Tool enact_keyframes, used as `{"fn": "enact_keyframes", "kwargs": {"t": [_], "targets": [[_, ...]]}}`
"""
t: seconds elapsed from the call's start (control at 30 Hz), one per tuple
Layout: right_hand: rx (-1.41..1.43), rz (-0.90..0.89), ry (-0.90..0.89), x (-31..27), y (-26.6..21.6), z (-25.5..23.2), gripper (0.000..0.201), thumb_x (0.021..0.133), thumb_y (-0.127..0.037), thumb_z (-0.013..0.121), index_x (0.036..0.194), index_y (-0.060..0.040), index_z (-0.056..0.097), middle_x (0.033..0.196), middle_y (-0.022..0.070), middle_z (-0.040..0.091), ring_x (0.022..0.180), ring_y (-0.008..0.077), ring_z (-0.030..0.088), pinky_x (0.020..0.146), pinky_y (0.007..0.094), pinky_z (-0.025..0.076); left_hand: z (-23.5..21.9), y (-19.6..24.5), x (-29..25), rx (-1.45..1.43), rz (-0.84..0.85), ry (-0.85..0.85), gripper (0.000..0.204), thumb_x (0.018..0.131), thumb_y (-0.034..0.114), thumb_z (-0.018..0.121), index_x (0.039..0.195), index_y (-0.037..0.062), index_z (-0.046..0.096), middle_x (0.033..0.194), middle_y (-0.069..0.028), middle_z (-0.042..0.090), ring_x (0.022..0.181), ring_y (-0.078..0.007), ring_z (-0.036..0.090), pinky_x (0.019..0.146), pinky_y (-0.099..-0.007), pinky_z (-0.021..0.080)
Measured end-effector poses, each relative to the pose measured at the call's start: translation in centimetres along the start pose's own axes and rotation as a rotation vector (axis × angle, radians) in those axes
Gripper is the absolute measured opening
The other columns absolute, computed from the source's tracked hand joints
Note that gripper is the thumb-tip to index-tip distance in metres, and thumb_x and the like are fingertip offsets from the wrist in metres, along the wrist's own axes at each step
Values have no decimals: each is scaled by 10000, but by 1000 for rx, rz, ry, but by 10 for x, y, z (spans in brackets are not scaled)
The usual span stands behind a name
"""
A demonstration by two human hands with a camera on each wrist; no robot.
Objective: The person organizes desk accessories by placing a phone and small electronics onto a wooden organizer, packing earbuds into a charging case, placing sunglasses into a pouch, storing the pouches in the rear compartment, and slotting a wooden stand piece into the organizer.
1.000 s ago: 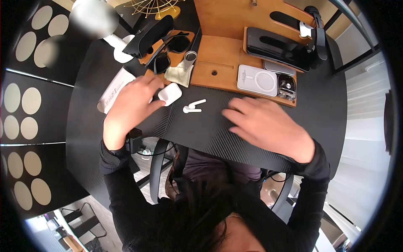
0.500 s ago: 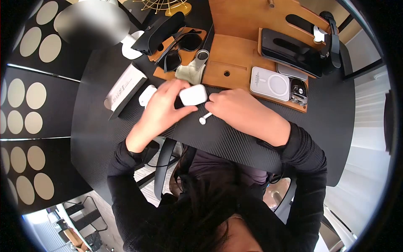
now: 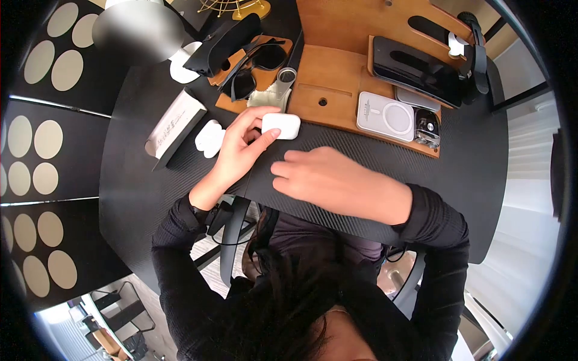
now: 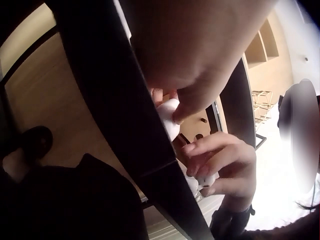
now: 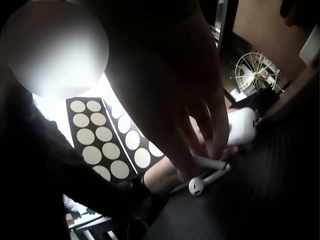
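Note:
In the head view my left hand (image 3: 239, 143) holds a white earbud case (image 3: 281, 126) above the front of the black desk, its thumb over the near face. My right hand (image 3: 322, 179) is just to the right and nearer the desk's front edge, fingers bent down over the earbuds, which it hides in this view. In the right wrist view its fingertips pinch one white earbud (image 5: 212, 163) by the stem. A second earbud (image 5: 196, 186) lies right beneath it on the desk. Left of my left hand sits a rounded white object (image 3: 209, 139).
A white box (image 3: 174, 127) stands at the left. Behind the hands lie sunglasses (image 3: 244, 83), a grey cloth (image 3: 259, 99) and a black glasses case (image 3: 226, 43). A wooden organizer (image 3: 328, 90) holds a white magnetic charger (image 3: 385, 117) and a black phone (image 3: 415, 69).
My left hand has picked the case up from the desk and carried it right. My right hand has come left to the two earbuds and taken hold of one.

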State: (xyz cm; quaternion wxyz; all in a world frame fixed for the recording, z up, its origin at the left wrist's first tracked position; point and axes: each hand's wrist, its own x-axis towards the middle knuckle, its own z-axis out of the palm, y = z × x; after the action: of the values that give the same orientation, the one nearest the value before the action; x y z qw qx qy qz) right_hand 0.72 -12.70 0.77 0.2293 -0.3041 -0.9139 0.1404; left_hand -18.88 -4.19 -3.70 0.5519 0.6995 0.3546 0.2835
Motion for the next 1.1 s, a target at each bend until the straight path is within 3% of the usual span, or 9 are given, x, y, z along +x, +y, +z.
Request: {"fn": "enact_keyframes", "kwargs": {"t": [0.17, 0.33, 0.57, 0.63, 0.73, 0.83, 0.9, 1.0, 1.1], "targets": [[47, -5, -29, 1, 4, 9, 46, 744, -59, 589, 741, -15, 577, 747, 95, 586, 775, 260, 647, 619, 372, 537, 0, -1, 3, -148, 26, -17, 383, 891, 2, 648, 1261, 17, 549, 1023, -50, 636, 924, -89, 601, 764, -230, 491], [-104, 72, -11, -4, 9, 7, 76, 737, -56, 595, 690, 3, 584, 734, 130, 584, 712, 286, 647, 608, 383, 532, -3, -8, 5, -240, 68, -12, 361, 888, 10, 656, 1236, -3, 560, 1039, -66, 656, 972, -115, 617, 855, -258, 499], [14, 86, -49, 1, 15, 4, 77, 751, -64, 585, 715, 4, 593, 803, 163, 579, 753, 317, 651, 637, 420, 517, -6, -7, 1, -312, 17, -59, 260, 897, 27, 653, 1146, -30, 600, 1057, -83, 652, 1001, -129, 615, 889, -275, 494], [45, 18, 192, 3, 23, 11, 87, 767, -81, 606, 735, -1, 593, 889, 153, 581, 776, 328, 648, 659, 425, 518, -6, -7, 1, -323, 43, -98, 254, 901, 30, 648, 1143, -32, 600, 1058, -83, 649, 998, -133, 615, 892, -282, 494], [175, 38, 155, 3, 29, 9, 108, 796, -106, 644, 785, -12, 594, 932, 137, 578, 789, 321, 645, 690, 428, 520, -8, -6, 1, -309, 95, -143, 216, 939, 67, 606, 1128, -38, 593, 1048, -86, 648, 988, -142, 612, 893, -290, 496], [277, 68, 147, 5, 28, 5, 113, 803, -115, 660, 828, -21, 603, 926, 127, 578, 817, 319, 641, 714, 424, 521, -12, -11, 3, -376, 43, -204, 206, 978, 103, 545, 1142, -22, 561, 1082, -88, 619, 1024, -150, 590, 897, -304, 496], [338, 80, 164, 5, 27, 5, 121, 801, -118, 666, 850, -23, 608, 924, 122, 576, 836, 318, 637, 726, 421, 522, -8, -11, 3, -770, 24, -272, 222, 993, 124, 514, 1179, 4, 517, 1150, -92, 565, 1073, -158, 562, 898, -313, 490], [286, 39, 186, 6, 29, 6, 175, 807, -117, 692, 942, -22, 634, 919, 95, 598, 802, 294, 632, 733, 376, 530, -13, -11, 3, -748, -23, -358, 258, 975, 109, 542, 1211, 19, 487, 1203, -90, 515, 1116, -172, 543, 906, -326, 489], [397, 102, 210, 5, 37, 10, 179, 768, -106, 701, 917, -26, 641, 925, 115, 604, 877, 325, 625, 773, 422, 515, -7, 5, 1, -572, -10, -305, 296, 946, 83, 585, 1218, 17, 489, 1215, -88, 503, 1120, -181, 544, 911, -324, 499]]}}
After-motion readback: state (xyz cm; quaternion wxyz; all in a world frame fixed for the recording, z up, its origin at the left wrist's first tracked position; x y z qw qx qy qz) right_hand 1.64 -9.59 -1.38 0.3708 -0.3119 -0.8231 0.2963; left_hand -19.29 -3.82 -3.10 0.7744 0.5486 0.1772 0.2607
